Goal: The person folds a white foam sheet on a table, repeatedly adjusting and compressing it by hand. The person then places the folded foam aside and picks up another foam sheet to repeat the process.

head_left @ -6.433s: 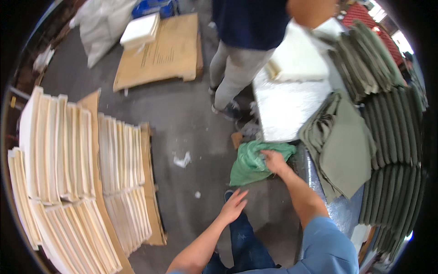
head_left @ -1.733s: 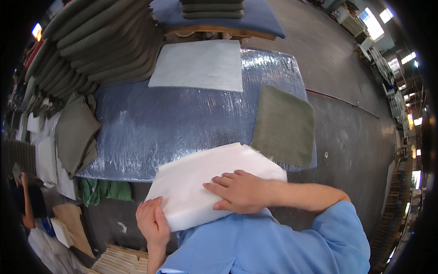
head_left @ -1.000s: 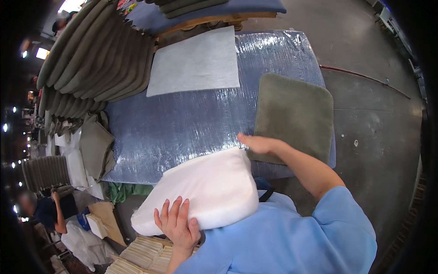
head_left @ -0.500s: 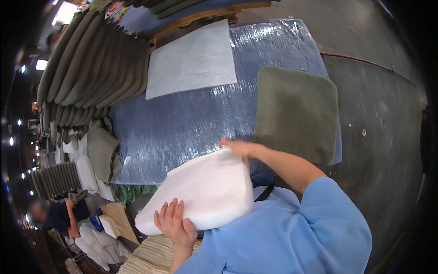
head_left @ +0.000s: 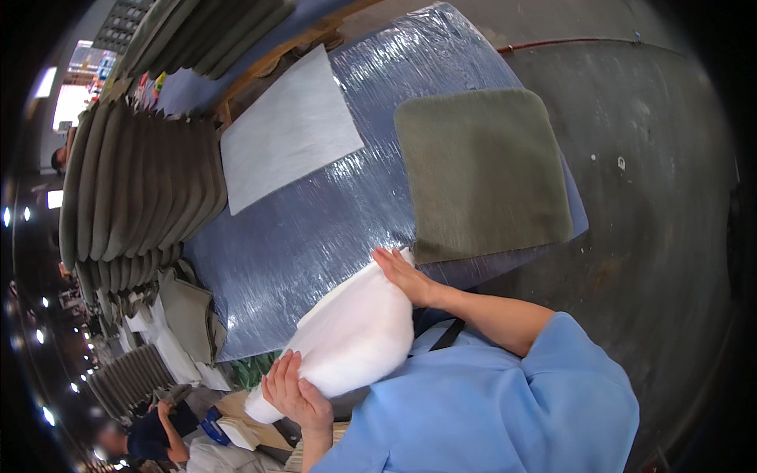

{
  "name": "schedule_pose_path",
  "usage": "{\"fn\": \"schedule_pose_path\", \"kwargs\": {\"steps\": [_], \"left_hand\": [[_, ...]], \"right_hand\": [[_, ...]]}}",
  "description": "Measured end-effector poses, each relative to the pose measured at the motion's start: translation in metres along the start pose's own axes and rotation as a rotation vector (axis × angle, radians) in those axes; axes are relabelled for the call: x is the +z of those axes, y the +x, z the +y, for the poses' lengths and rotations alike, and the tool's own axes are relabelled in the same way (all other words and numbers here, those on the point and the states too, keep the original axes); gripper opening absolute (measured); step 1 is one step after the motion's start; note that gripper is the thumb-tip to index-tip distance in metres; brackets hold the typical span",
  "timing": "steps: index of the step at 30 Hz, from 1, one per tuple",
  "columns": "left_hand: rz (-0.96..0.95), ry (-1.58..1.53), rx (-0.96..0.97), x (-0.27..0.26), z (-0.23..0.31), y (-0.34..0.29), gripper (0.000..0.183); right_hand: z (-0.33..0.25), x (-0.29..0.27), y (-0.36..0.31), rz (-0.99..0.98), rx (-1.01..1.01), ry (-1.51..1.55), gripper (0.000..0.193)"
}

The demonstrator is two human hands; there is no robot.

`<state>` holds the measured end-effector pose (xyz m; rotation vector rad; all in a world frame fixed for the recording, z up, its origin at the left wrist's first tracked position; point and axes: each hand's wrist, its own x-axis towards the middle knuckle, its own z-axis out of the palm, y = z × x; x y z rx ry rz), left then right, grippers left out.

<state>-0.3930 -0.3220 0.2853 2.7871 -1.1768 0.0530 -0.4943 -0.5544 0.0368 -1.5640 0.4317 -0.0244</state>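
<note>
A thick cushion pad wrapped in white batting (head_left: 359,331) is tilted against my front, at the near edge of the plastic-covered table (head_left: 307,236). My left hand (head_left: 296,392) holds its lower left end, with the fingers bent over the top face. At the far right corner, my right hand (head_left: 402,277) presses the batting, fingers together and stretched along the edge. Just beyond that hand lies an olive-green square cushion cover (head_left: 489,173), flat on the table. A flat white batting sheet (head_left: 292,134) rests farther off, to the left.
Tall stacks of olive-green cushions (head_left: 150,173) stand along the table's left side. Folded green covers (head_left: 189,311) lie below them. A co-worker (head_left: 158,433) is at the lower left, near a box (head_left: 244,432). Grey floor (head_left: 631,236) stretches to the right.
My right hand has come down onto the pad's far corner, and the batting there looks more folded in. The pad has tipped more upright. The view has turned, shifting the table.
</note>
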Motion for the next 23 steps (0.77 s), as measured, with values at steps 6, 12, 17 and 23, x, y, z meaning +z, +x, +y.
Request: {"fn": "schedule_pose_path", "kwargs": {"steps": [6, 12, 17, 23], "left_hand": [[-0.014, -0.062, -0.023, 0.001, -0.006, 0.004, 0.048], [0.007, -0.023, 0.049, 0.000, 0.000, 0.017, 0.051], [0.009, -0.049, 0.018, -0.001, 0.001, 0.017, 0.052], [0.002, -0.047, 0.016, 0.002, -0.002, 0.010, 0.054]], "right_hand": [[0.024, -0.078, -0.003, 0.119, 0.089, 0.355, 0.042], [0.046, -0.074, -0.007, 0.003, -0.010, 0.215, 0.026], [0.035, -0.075, 0.012, -0.118, -0.063, 0.163, 0.022], [0.035, -0.082, 0.046, -0.172, -0.036, 0.186, 0.021]]}}
